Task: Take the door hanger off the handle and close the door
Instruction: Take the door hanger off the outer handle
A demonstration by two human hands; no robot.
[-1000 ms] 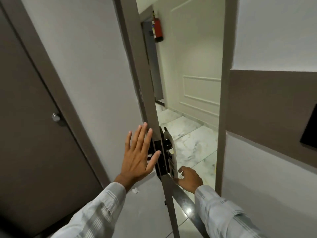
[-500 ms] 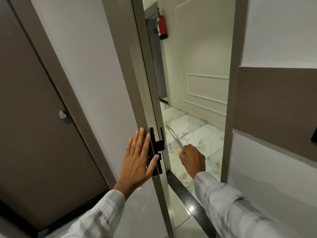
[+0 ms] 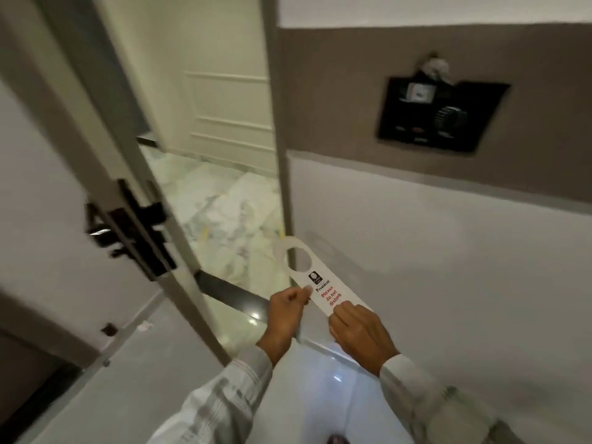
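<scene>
Thumb and forefinger of the left hand [image 3: 286, 310] pinch the near left edge of the door hanger [image 3: 323, 283], while the right hand [image 3: 358, 334] fingers close over its near end. The hanger is clear of the black handle [image 3: 128, 229], held to the handle's right and lower. The door [image 3: 80, 283] stands ajar. Closing well probably means passing the card to one hand, then taking the handle with the other.
</scene>
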